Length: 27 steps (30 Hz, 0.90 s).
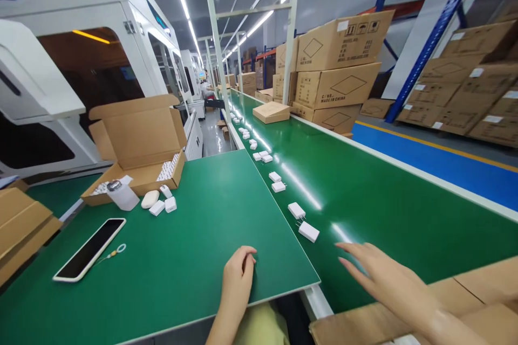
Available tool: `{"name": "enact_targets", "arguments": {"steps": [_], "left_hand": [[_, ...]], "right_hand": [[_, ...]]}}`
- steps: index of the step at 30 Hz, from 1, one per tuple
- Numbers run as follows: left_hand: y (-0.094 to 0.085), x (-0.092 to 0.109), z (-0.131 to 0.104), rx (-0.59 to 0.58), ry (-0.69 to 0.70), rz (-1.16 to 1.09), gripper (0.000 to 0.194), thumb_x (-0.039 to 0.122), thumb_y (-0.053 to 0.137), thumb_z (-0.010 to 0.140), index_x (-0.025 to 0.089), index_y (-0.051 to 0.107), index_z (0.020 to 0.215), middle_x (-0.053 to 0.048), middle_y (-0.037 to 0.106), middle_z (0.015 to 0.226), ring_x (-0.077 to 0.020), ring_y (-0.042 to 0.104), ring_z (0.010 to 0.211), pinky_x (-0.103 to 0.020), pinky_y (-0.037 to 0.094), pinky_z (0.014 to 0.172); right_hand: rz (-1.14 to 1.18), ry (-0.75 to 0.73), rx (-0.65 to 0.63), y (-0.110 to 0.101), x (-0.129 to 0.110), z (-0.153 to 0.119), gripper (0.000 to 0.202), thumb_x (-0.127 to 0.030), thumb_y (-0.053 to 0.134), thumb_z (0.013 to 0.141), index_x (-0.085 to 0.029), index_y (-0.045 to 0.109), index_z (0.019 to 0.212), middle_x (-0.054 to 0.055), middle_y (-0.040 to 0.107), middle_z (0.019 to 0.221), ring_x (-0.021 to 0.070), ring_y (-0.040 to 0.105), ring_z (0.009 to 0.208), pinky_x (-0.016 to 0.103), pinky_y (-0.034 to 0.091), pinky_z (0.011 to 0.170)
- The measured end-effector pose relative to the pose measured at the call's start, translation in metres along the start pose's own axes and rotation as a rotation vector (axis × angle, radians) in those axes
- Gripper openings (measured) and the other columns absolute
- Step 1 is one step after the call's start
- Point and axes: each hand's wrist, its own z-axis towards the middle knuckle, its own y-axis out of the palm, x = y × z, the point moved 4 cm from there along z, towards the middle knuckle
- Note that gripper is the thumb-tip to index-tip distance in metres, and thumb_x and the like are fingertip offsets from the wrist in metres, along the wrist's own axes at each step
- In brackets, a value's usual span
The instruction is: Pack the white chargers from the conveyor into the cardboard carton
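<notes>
My left hand [238, 275] rests at the front edge of the green table [194, 237], fingers curled in and pressed together; nothing shows in them. Over the green conveyor belt [388, 199], my right hand [380, 269] reaches out empty, thumb and fingers apart. Nearest to it on the belt lie two white plug chargers [308, 232], [297, 210], their metal pins facing each other. Further up the belt, another pair of white chargers [278, 187] and several more trail off in a line along the belt's left side.
On the table are a phone [91, 250], a ring strap [120, 248], a white pump bottle [123, 197], loose white chargers [157, 207] and an open carton [140, 183]. A carton [364, 323] stands below my right arm. A flat box [271, 112] lies up the belt, near stacked cartons [335, 86].
</notes>
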Motion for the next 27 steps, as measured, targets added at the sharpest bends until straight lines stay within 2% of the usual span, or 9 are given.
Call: {"name": "enact_targets", "arguments": {"steps": [3, 6, 9, 12, 15, 18, 23, 27], "left_hand": [[0.002, -0.002, -0.001, -0.013, -0.021, -0.026, 0.027, 0.026, 0.033, 0.084, 0.021, 0.059, 0.084, -0.001, 0.062, 0.072, -0.0157, 0.057, 0.068, -0.026, 0.042, 0.063], [0.003, -0.002, -0.004, -0.011, -0.055, -0.057, 0.028, 0.03, 0.033, 0.083, 0.021, 0.06, 0.083, -0.001, 0.061, 0.068, -0.0154, 0.056, 0.064, -0.025, 0.041, 0.061], [0.004, -0.006, -0.002, -0.008, -0.084, -0.077, 0.03, 0.032, 0.033, 0.083, 0.02, 0.061, 0.08, -0.001, 0.06, 0.065, -0.0158, 0.055, 0.062, -0.025, 0.04, 0.059], [0.006, -0.009, 0.002, -0.017, -0.086, -0.082, 0.03, 0.032, 0.033, 0.083, 0.02, 0.06, 0.078, -0.001, 0.06, 0.063, -0.0156, 0.054, 0.06, -0.026, 0.039, 0.057], [0.005, -0.01, 0.004, -0.023, -0.101, -0.093, 0.03, 0.031, 0.033, 0.083, 0.02, 0.06, 0.079, 0.0, 0.06, 0.063, -0.0141, 0.052, 0.056, -0.025, 0.037, 0.055], [0.003, -0.011, 0.004, -0.014, -0.118, -0.115, 0.029, 0.031, 0.033, 0.083, 0.02, 0.06, 0.08, 0.0, 0.06, 0.063, -0.0132, 0.052, 0.056, -0.023, 0.037, 0.054], [0.006, -0.019, 0.006, -0.041, -0.152, -0.162, 0.029, 0.031, 0.035, 0.082, 0.019, 0.061, 0.08, 0.0, 0.06, 0.063, -0.0121, 0.051, 0.054, -0.022, 0.037, 0.053], [0.007, -0.024, 0.008, -0.072, -0.172, -0.18, 0.028, 0.033, 0.037, 0.082, 0.019, 0.061, 0.081, 0.0, 0.06, 0.064, -0.0116, 0.05, 0.053, -0.021, 0.037, 0.051]], "right_hand": [[-0.062, -0.066, -0.066, 0.015, -0.036, 0.052, 0.026, -0.024, 0.043, 0.081, -0.021, 0.059, 0.102, 0.009, 0.064, 0.091, 0.0274, 0.056, 0.091, 0.04, 0.047, 0.073], [-0.116, -0.066, -0.091, 0.035, -0.046, 0.075, 0.033, -0.015, 0.049, 0.078, -0.015, 0.054, 0.111, 0.009, 0.062, 0.09, 0.0268, 0.055, 0.092, 0.042, 0.046, 0.074], [-0.117, -0.042, -0.127, 0.043, -0.039, 0.082, 0.032, -0.012, 0.052, 0.078, -0.016, 0.053, 0.11, 0.004, 0.061, 0.083, 0.0207, 0.058, 0.078, 0.038, 0.047, 0.068], [-0.044, -0.028, -0.129, 0.035, -0.03, 0.091, 0.034, -0.016, 0.055, 0.076, -0.016, 0.051, 0.11, 0.002, 0.059, 0.079, 0.017, 0.057, 0.066, 0.034, 0.047, 0.063], [0.049, 0.007, -0.023, 0.024, -0.028, 0.106, 0.039, -0.025, 0.045, 0.084, -0.014, 0.039, 0.121, 0.008, 0.056, 0.096, 0.0169, 0.057, 0.077, 0.031, 0.048, 0.069], [0.083, 0.065, 0.073, 0.029, -0.031, 0.115, 0.041, -0.026, 0.039, 0.089, -0.012, 0.031, 0.126, 0.01, 0.051, 0.104, 0.0175, 0.055, 0.087, 0.031, 0.046, 0.077], [0.038, 0.178, 0.095, 0.058, -0.032, 0.111, 0.029, -0.022, 0.051, 0.085, -0.016, 0.046, 0.114, 0.006, 0.052, 0.102, 0.0201, 0.053, 0.089, 0.039, 0.046, 0.076], [0.021, 0.278, 0.041, 0.066, -0.024, 0.106, 0.024, -0.028, 0.055, 0.084, -0.015, 0.053, 0.103, 0.007, 0.053, 0.105, 0.0217, 0.052, 0.093, 0.043, 0.045, 0.079]]}}
